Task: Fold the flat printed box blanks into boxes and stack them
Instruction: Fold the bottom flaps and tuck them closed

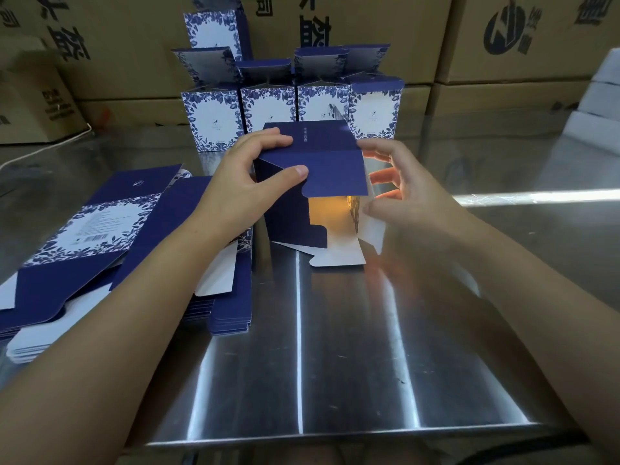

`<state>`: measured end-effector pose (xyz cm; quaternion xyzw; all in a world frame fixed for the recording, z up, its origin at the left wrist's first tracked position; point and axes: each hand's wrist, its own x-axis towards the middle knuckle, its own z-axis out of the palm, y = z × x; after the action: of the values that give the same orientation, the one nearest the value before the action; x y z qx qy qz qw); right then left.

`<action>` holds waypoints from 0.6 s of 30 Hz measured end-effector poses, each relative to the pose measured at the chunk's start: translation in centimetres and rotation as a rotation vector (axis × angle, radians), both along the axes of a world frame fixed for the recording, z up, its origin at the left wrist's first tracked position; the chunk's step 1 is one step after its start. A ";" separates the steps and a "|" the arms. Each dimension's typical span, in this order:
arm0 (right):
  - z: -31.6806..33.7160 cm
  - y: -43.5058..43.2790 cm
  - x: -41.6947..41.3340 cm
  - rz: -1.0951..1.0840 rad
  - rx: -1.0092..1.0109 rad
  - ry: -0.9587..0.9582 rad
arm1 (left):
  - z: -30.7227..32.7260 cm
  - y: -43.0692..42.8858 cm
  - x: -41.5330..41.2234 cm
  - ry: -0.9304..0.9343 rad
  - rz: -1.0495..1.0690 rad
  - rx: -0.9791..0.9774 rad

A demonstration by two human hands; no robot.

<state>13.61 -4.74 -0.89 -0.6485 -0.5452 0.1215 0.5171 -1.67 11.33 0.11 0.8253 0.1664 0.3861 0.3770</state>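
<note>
Fingers of left hand pinch box; right hand blurred, fingers spread.

Held box is coloured navy, white inside. Folded boxes are printed with blue-floral borders on white. Cartons are printed black on brown.

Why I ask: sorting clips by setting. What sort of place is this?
Probably a packing workshop or warehouse: cartons behind a steel table, piles of flat blanks, a row of folded boxes.
</note>
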 end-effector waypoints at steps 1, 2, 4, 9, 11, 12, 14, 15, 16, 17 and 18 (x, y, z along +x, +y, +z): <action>0.0 0.0 0.0 -0.005 0.003 0.007 | -0.1 0.0 0.0 0.001 0.000 0.005; 0.1 0.0 0.0 -0.011 0.005 0.014 | -0.1 0.0 0.0 0.001 0.000 0.009; 0.0 0.0 0.1 -0.020 0.005 0.025 | -0.2 0.1 0.1 -0.003 0.001 0.017; 0.1 -0.1 -0.1 -0.008 0.023 0.017 | -0.1 0.1 0.1 -0.012 0.023 0.067; 0.1 -0.2 -0.2 -0.010 0.032 0.020 | -0.1 0.0 0.1 -0.015 0.037 0.097; 0.1 -0.2 -0.3 -0.020 0.048 0.029 | 0.0 0.0 0.0 -0.016 0.042 0.106; 0.3 -0.2 -0.5 -0.057 0.112 0.049 | 0.1 -0.1 -0.1 -0.022 0.036 0.104; 0.5 -0.1 -0.6 -0.082 0.149 0.044 | 0.2 -0.3 -0.2 -0.026 0.025 0.099; 0.6 -0.1 -0.7 -0.111 0.185 0.029 | 0.2 -0.4 -0.2 -0.029 0.012 0.097; 0.8 -0.1 -0.8 -0.137 0.217 0.016 | 0.3 -0.6 -0.1 -0.030 0.000 0.096; 0.9 -0.2 -0.8 -0.156 0.237 0.006 | 0.3 -0.8 -0.1 -0.029 -0.013 0.098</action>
<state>12.85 -4.95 0.02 -0.6229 -0.5021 0.0176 0.5996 -1.78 10.55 0.43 0.8380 0.1366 0.4034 0.3412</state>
